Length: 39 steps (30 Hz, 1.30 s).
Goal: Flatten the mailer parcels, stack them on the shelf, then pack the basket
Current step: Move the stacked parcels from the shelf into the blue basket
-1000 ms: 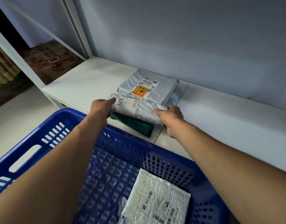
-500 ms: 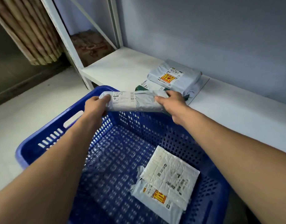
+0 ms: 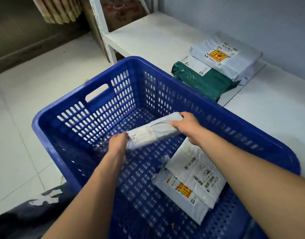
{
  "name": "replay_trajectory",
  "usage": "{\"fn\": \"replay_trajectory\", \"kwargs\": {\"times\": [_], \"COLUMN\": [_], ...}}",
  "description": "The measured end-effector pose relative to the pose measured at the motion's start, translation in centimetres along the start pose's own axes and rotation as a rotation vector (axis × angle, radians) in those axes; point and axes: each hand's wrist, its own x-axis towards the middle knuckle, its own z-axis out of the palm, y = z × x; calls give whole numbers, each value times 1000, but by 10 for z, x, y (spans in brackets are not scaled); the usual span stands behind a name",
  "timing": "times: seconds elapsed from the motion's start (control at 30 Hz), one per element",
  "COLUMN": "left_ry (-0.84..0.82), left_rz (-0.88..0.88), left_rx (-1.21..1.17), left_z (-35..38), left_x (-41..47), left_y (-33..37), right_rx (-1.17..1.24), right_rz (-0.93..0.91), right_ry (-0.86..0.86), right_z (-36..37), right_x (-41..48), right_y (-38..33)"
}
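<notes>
Grey parcel (image 3: 155, 133) between both grips (image 3: 118, 144)

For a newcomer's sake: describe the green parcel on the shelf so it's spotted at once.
Look at the white shelf beyond the blue basket. Two parcels lie there; the green parcel is the front one, dark against its grey neighbour.

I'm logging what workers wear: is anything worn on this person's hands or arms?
No. The left hand and right hand are bare: no gloves, rings, watch or bands show, and no sleeve comes into view above either wrist.
</notes>
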Motion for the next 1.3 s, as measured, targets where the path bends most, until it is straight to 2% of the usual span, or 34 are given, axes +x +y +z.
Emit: {"fn": "replay_trajectory", "kwargs": {"times": [0.13, 0.37, 0.57, 0.77, 0.87, 0.97, 1.1, 1.23, 1.3], "left_ry": [10, -113, -165, -159, -183, -190, -159, -144, -192], "left_rz": [-136, -268, -322, -161, -122, -70, 22, 164, 252], "left_rx": [49, 90, 118, 416, 507, 703, 910, 1165, 1182], "left_z": [17, 52, 63, 62, 66, 71, 78, 85, 88], "left_x": [22, 52, 65, 72, 76, 77, 71, 58, 50], "left_y": [-41, -102, -129, -144, -144, -141, -139, -124, -115], "right_rx": [-193, -511, -718, -956, -1086, -1180, -1385, -1384, -1313], "right_rz": [40, 28, -87, -178, -262, -305, -439, -401, -364], "right_ry": [-50, -115, -261, -416, -395, -361, -236, -250, -269], "right_z": [16, 37, 53, 61, 57, 53, 58, 55, 49], "right_x": [29, 79, 109, 122, 113, 93, 72, 63, 59], "right_y": [26, 58, 78, 94, 95, 94, 87, 79, 76]}}
